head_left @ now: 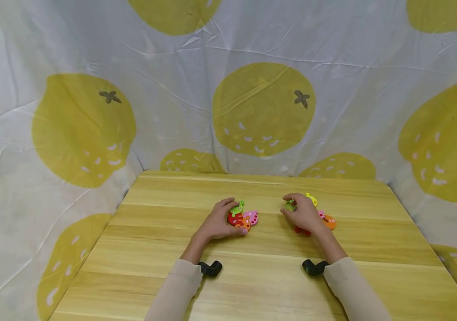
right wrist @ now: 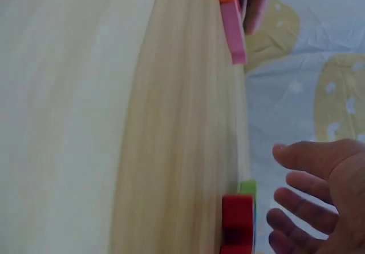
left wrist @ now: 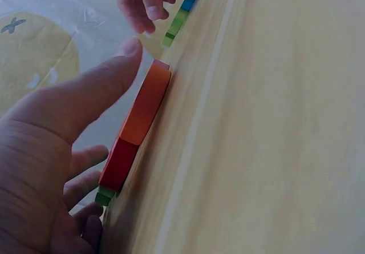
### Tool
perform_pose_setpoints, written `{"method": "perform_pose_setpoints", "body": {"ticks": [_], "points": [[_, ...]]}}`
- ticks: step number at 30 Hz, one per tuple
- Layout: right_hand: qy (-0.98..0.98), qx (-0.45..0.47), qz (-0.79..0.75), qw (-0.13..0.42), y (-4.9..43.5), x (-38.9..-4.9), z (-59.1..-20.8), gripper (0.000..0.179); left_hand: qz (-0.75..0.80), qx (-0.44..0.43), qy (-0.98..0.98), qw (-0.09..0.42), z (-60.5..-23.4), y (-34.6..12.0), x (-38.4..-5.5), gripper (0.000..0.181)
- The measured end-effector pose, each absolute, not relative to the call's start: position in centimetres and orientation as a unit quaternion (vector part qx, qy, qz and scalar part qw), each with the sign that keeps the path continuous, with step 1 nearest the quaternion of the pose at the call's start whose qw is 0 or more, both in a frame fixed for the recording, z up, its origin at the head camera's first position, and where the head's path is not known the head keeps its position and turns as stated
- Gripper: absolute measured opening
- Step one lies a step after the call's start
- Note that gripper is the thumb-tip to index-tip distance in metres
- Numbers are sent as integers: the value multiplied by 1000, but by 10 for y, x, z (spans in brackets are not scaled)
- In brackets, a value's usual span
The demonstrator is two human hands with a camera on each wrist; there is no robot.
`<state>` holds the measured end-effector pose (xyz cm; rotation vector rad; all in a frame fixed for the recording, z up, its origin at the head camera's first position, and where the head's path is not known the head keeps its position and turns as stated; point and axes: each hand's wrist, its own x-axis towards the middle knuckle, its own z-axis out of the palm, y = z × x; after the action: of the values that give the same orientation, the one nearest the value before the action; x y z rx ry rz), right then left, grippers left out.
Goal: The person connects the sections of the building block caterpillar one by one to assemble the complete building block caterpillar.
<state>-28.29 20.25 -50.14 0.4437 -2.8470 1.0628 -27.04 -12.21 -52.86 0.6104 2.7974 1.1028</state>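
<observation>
Flat, coloured number puzzle pieces lie joined in two clusters. My left hand [head_left: 215, 222] spreads around the left cluster: a green piece with a small head [head_left: 235, 209], a red piece marked 2 [head_left: 233, 220], an orange piece marked 3 [head_left: 246, 222] and a pink piece marked 4 [head_left: 254, 217]. Its thumb is extended by the orange side; whether it touches is unclear. My right hand [head_left: 304, 215] hovers with loose fingers over the other cluster, partly hiding it. Around it show green [head_left: 291, 204], yellow [head_left: 312, 199], red [head_left: 302, 231] and orange number 10 [head_left: 330, 221] pieces.
Both clusters lie on a wooden table [head_left: 260, 276], with a strip of bare wood between them. A curtain with a yellow fruit print [head_left: 260, 40] hangs behind and beside the table. Black wrist devices [head_left: 211, 269] sit at both sleeves.
</observation>
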Motion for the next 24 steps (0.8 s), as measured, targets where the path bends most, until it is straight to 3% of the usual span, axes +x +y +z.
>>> {"method": "perform_pose_setpoints", "body": {"ticks": [12,24], "points": [[-947,116,299,17,224,-293,-508,59,337,198,920,38,-532,-120,-269,101],[-948,113,298,21,218,-297,-509,48,336,198,920,35,-529,-119,-268,100]]}}
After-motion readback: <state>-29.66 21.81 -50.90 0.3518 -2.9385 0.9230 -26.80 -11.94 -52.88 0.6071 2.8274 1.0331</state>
